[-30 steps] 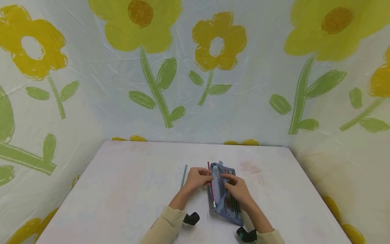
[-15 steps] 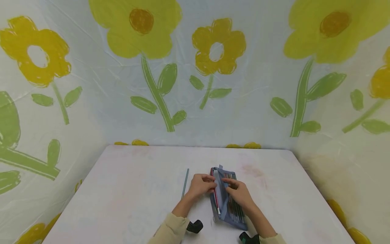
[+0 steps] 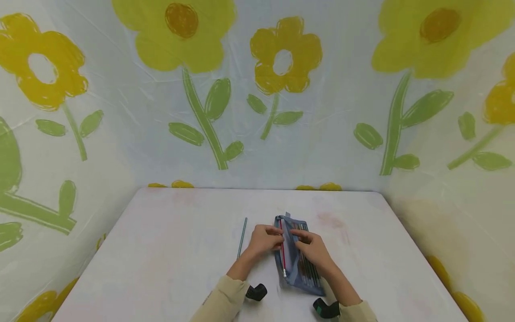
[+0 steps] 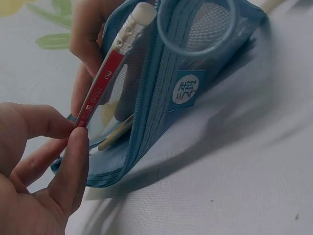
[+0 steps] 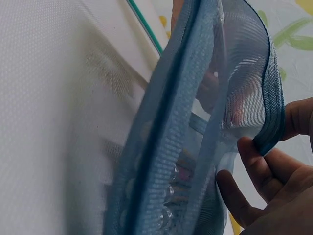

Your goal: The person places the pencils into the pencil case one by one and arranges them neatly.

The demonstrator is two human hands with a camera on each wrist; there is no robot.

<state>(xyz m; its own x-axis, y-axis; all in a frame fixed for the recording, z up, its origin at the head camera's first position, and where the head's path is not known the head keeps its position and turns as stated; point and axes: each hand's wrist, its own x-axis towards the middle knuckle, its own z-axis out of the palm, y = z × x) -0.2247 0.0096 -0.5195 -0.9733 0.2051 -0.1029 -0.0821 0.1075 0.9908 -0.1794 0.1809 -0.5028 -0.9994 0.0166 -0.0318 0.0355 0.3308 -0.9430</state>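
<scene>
My left hand [image 3: 264, 239] pinches a red pencil [image 4: 100, 83] between thumb and fingers. The pencil has a metal ferrule and a white eraser, which points up towards the left wrist camera. It lies lengthwise along the unzipped opening of a blue mesh pencil case [image 3: 295, 281]. On the other side, my right hand [image 3: 314, 251] pinches the zippered edge [image 5: 274, 117] of the case between thumb and fingers, and the opening gapes. Several pencils show through the mesh on the right side of the case. A round label [image 4: 187, 89] is on its outside.
A teal pencil [image 3: 242, 237] lies on the white table [image 3: 181, 250], left of the left hand. Black wrist devices [image 3: 256, 292] sit by both cuffs. A flower-printed curtain [image 3: 322, 134] stands behind the table and along its sides.
The left hand has moved the red pencil slightly right, from the case's left edge to within its opening. The right hand keeps hold of the case's edge. The teal pencil stays put.
</scene>
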